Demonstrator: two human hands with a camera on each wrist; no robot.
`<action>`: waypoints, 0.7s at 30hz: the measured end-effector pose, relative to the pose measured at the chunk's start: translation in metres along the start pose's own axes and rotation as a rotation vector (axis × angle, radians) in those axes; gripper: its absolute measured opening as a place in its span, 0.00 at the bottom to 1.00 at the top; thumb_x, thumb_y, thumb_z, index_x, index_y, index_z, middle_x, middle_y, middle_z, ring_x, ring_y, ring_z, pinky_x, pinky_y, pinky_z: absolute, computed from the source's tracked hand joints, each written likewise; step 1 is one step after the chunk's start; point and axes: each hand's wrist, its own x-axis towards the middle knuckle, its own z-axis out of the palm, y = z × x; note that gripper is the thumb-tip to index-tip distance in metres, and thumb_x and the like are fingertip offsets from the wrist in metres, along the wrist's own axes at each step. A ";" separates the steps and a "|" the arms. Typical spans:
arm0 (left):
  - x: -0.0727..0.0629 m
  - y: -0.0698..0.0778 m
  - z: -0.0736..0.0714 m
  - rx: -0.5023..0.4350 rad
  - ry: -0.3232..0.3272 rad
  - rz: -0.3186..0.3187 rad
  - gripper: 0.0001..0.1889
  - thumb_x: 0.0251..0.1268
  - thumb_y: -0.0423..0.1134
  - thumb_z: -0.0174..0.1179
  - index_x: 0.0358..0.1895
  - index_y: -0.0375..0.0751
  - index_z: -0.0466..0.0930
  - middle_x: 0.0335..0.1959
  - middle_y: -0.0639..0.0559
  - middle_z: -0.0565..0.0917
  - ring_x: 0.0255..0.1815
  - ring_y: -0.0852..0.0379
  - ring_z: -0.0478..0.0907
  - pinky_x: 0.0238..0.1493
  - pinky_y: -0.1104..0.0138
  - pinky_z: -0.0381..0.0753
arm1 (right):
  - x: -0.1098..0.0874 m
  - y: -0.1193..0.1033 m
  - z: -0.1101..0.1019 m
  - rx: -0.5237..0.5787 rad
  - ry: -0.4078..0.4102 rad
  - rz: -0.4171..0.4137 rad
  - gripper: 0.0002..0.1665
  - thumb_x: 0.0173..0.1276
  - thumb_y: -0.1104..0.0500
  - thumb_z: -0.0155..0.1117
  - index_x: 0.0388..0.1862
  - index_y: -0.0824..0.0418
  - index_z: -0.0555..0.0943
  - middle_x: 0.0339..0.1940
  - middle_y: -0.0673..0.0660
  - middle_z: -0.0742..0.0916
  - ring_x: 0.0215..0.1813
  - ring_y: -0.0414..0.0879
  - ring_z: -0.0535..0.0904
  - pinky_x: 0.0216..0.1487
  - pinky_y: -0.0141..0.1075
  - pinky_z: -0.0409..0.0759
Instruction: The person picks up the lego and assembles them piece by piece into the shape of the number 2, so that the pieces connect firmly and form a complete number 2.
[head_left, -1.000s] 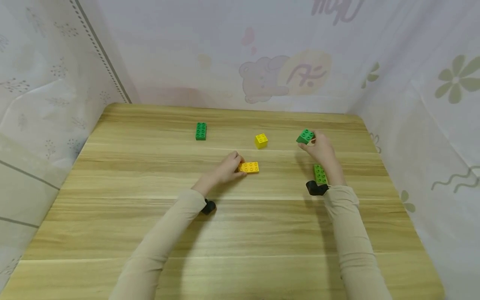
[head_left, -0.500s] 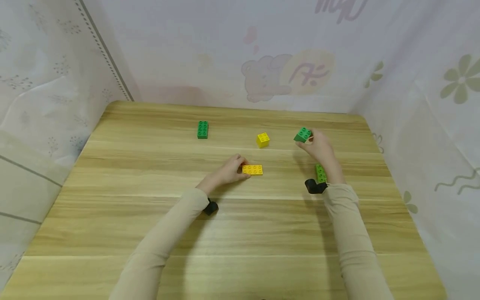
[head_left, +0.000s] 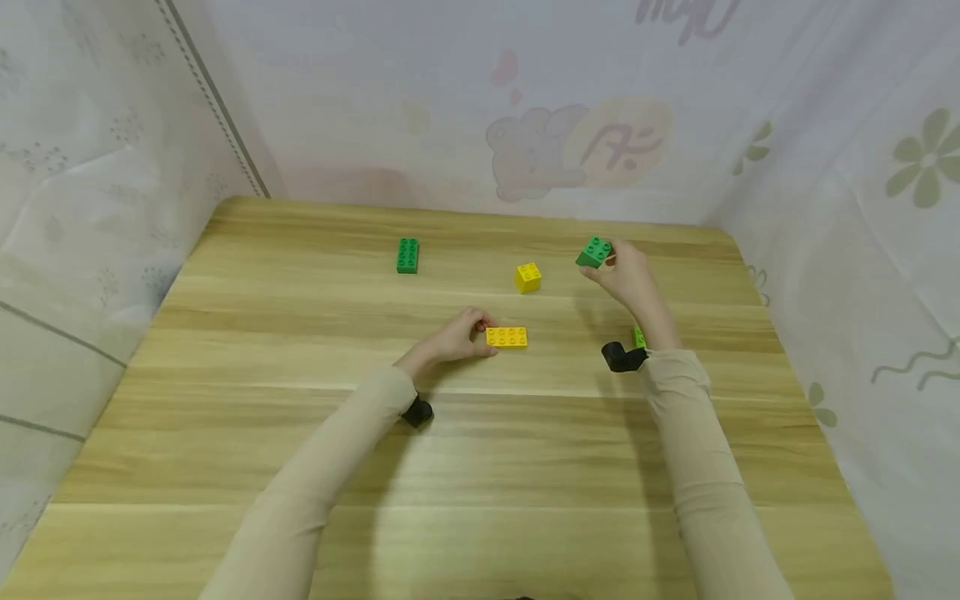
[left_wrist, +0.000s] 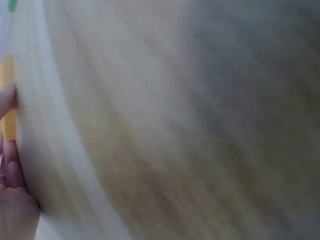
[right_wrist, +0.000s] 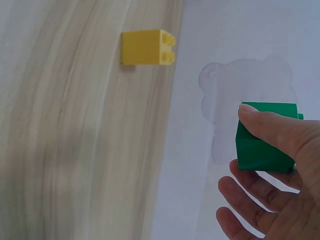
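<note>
Nearest you, your 2 beige sleeves (head_left: 693, 442) reach over the wooden table (head_left: 480, 475), with a small black camera (head_left: 624, 357) at each wrist. Your left hand (head_left: 448, 338) is clamped on the left end of the flat yellow block (head_left: 507, 337), thumb on the near side, fingers on the far side; its 8 studs face up, at the tabletop. To the right, a lime block (head_left: 638, 337) lies mostly hidden behind your right wrist. Farther out, a tall yellow block (head_left: 528, 277) stands on the wood, 4 studs on top. To its right, your right hand (head_left: 632, 277) pinches a small green block (head_left: 594, 252), raised off the table and tilted, 4 studs showing; at least 2 fingers curve clear of it. Near the far edge, to the left, lies a long green block (head_left: 407, 256) with 8 studs. Behind the table hangs a pale cloth (head_left: 375, 100) with a faint bear (head_left: 525, 154).
</note>
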 end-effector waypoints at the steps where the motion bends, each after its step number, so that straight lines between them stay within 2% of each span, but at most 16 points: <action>1: 0.000 0.000 0.000 -0.008 0.005 -0.004 0.20 0.55 0.36 0.64 0.50 0.34 0.71 0.48 0.42 0.70 0.48 0.52 0.65 0.54 0.63 0.66 | 0.001 -0.002 0.000 0.007 -0.001 -0.003 0.35 0.61 0.51 0.63 0.61 0.67 0.64 0.54 0.66 0.75 0.56 0.59 0.70 0.52 0.50 0.72; 4: 0.000 0.000 0.001 -0.033 0.012 -0.015 0.20 0.54 0.35 0.64 0.50 0.34 0.71 0.47 0.42 0.70 0.47 0.52 0.64 0.53 0.64 0.65 | 0.003 -0.011 0.001 0.012 -0.005 -0.023 0.33 0.60 0.51 0.63 0.58 0.68 0.67 0.53 0.66 0.76 0.56 0.58 0.70 0.53 0.50 0.73; 9: 0.000 0.001 0.002 -0.044 0.016 -0.028 0.20 0.54 0.35 0.64 0.49 0.34 0.71 0.48 0.43 0.70 0.48 0.52 0.64 0.54 0.64 0.65 | 0.003 -0.024 0.001 0.025 -0.017 -0.069 0.33 0.60 0.53 0.64 0.59 0.67 0.66 0.53 0.65 0.76 0.56 0.58 0.70 0.54 0.49 0.72; 14: 0.001 0.001 0.010 -0.054 0.015 -0.040 0.19 0.54 0.36 0.64 0.49 0.36 0.71 0.49 0.43 0.71 0.49 0.52 0.65 0.55 0.64 0.66 | 0.003 -0.033 -0.010 0.043 0.005 -0.115 0.34 0.60 0.56 0.64 0.61 0.69 0.65 0.53 0.67 0.76 0.56 0.60 0.70 0.54 0.49 0.72; 21: -0.001 -0.003 0.013 -0.057 0.016 -0.062 0.19 0.54 0.36 0.65 0.49 0.37 0.72 0.48 0.45 0.71 0.50 0.53 0.66 0.56 0.63 0.66 | 0.004 -0.046 -0.020 0.049 0.000 -0.129 0.34 0.61 0.54 0.63 0.61 0.68 0.65 0.54 0.65 0.75 0.57 0.58 0.69 0.55 0.48 0.71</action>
